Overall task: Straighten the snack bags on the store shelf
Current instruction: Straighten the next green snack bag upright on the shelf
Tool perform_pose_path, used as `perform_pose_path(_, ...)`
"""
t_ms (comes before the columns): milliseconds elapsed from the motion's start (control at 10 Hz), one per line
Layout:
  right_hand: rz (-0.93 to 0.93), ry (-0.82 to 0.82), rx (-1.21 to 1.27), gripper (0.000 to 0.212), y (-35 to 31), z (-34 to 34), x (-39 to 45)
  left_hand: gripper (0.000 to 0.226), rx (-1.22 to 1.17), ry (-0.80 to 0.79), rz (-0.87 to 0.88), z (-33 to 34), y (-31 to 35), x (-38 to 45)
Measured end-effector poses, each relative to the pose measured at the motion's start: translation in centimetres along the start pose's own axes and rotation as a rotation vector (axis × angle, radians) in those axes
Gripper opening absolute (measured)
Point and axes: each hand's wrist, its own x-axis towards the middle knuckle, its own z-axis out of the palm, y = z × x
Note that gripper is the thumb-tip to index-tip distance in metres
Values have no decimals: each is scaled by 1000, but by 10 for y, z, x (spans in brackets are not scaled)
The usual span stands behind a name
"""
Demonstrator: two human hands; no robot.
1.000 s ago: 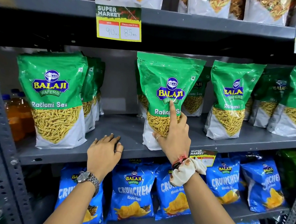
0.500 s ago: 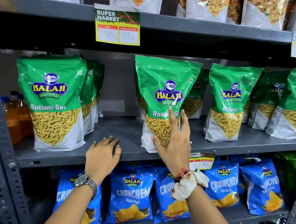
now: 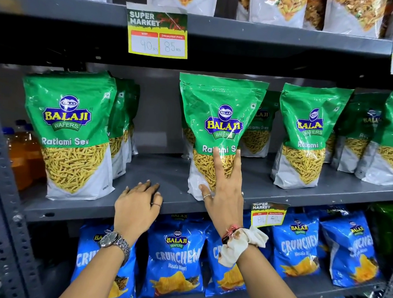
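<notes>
**Centre sev pouch being squared up**

Head view: glossy green-and-white plastic sev pouch [image 3: 220, 127] stands mid grey metal shelf [image 3: 164, 206]. Right hand [image 3: 225, 194], fingers splayed and unclenched, presses flat on its lower front, gripping nothing. Left hand [image 3: 137, 205] rests palm-down on the shelf, left of the pouch, fingers loose. Pouch likely light, crinkly, slippery; hold by its sides.
</notes>
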Motion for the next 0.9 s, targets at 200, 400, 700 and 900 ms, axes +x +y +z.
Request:
perform_pose_path(200, 2, -13, 3, 98, 5, 6, 6, 50, 7, -1, 0, 0, 0, 0)
perform_pose_path(400, -9, -10, 45, 99, 7, 9, 11, 52, 0, -1, 3, 0, 1, 1)
perform_pose_path(700, 15, -38, 41, 99, 8, 17, 18, 52, 3, -4, 1, -1, 1, 1)
perform_pose_path(900, 31, -43, 28, 98, 7, 20, 20, 53, 1, -4, 0, -2, 1, 0)
